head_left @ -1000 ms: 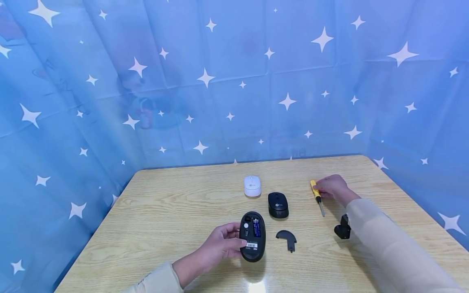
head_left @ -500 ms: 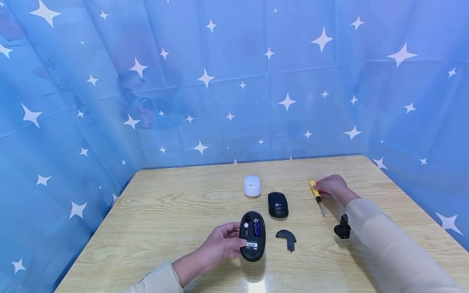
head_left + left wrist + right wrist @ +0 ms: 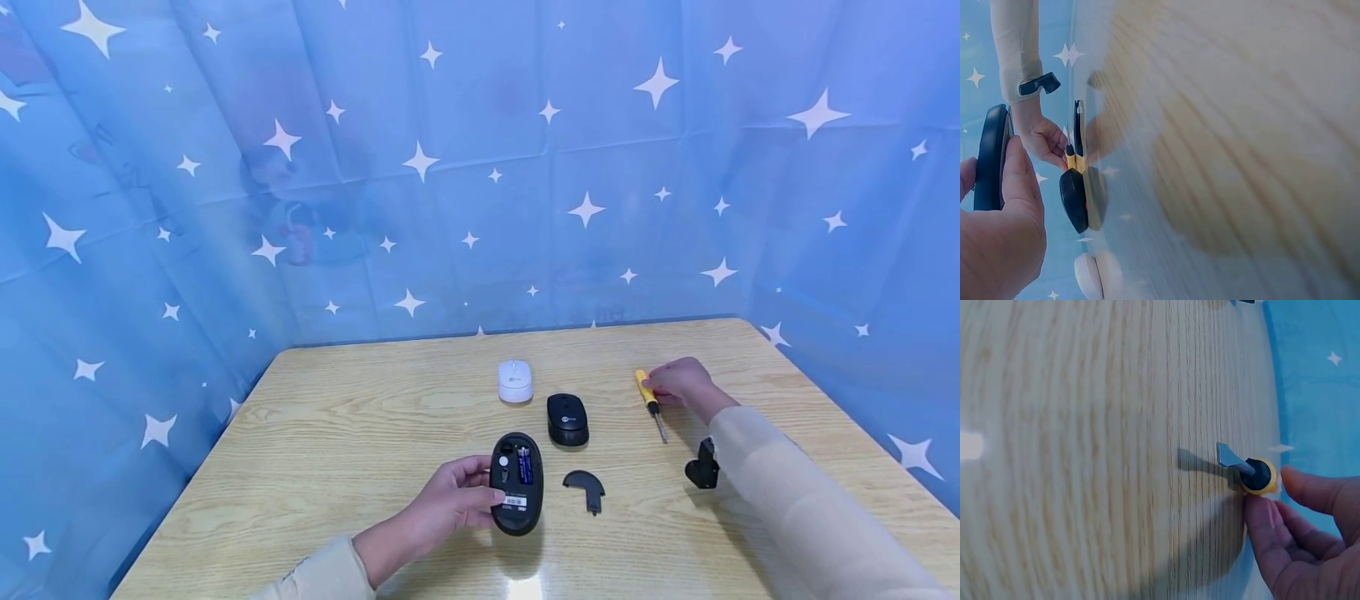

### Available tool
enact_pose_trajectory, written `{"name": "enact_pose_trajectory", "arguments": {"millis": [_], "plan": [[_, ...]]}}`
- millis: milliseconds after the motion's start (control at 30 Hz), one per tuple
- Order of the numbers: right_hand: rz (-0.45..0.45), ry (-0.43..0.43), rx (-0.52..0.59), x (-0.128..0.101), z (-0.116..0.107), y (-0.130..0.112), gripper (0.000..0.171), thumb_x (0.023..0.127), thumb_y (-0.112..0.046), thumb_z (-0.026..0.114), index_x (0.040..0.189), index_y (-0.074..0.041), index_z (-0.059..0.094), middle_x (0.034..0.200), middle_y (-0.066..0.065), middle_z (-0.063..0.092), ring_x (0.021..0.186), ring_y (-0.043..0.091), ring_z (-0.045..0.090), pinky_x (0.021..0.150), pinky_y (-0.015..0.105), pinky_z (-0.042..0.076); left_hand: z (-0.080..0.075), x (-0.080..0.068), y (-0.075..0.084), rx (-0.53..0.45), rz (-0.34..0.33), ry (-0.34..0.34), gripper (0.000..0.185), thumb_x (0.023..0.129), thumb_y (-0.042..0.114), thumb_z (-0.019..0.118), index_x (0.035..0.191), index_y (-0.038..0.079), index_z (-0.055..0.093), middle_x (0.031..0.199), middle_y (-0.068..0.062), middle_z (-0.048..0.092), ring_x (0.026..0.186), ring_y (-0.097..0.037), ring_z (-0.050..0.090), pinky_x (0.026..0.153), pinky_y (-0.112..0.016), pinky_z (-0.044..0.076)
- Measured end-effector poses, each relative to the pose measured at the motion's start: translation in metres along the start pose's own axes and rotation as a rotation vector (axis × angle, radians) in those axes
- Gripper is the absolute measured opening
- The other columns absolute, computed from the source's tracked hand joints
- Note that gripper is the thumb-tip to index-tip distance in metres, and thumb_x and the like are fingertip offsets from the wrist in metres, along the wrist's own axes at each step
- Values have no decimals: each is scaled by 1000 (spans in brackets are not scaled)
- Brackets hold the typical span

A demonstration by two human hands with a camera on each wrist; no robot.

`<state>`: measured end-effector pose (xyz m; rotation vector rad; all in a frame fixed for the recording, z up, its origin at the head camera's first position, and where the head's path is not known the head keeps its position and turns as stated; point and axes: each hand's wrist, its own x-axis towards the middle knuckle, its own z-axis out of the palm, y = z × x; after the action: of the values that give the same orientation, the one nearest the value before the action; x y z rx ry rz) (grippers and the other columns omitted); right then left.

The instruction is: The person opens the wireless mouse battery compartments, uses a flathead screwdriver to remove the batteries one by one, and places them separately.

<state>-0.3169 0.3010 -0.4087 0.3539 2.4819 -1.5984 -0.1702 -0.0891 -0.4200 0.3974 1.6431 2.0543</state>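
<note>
My left hand (image 3: 491, 482) grips a black mouse (image 3: 517, 492) by its left side, turned underside up just above the table, with its battery bay uncovered and a battery showing. In the left wrist view my thumb (image 3: 1021, 181) lies along the mouse's edge (image 3: 991, 159). The loose black battery cover (image 3: 586, 487) lies just right of it. My right hand (image 3: 651, 388) pinches the handle of a yellow screwdriver (image 3: 649, 402) that lies on the table. In the right wrist view its fingertips (image 3: 1260, 509) close on the handle's end (image 3: 1257, 474).
A second black mouse (image 3: 567, 419) and a white mouse (image 3: 515, 381) sit upright behind the held one on the wooden table (image 3: 360, 433). Blue star-printed cloth (image 3: 450, 167) walls in the table's far, left and right sides.
</note>
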Motion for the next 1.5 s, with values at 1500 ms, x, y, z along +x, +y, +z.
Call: {"name": "enact_pose_trajectory", "arguments": {"millis": [1500], "plan": [[-513,-653,48,-96,86,-53,34,89,-12,70,117,6,62,111,21,64,100,33,61,86,42,55,5,0,0,-9,-17,19,50,84,2,64,130,-12,49,106,-16,63,96,-25,65,82,-41,57]]}}
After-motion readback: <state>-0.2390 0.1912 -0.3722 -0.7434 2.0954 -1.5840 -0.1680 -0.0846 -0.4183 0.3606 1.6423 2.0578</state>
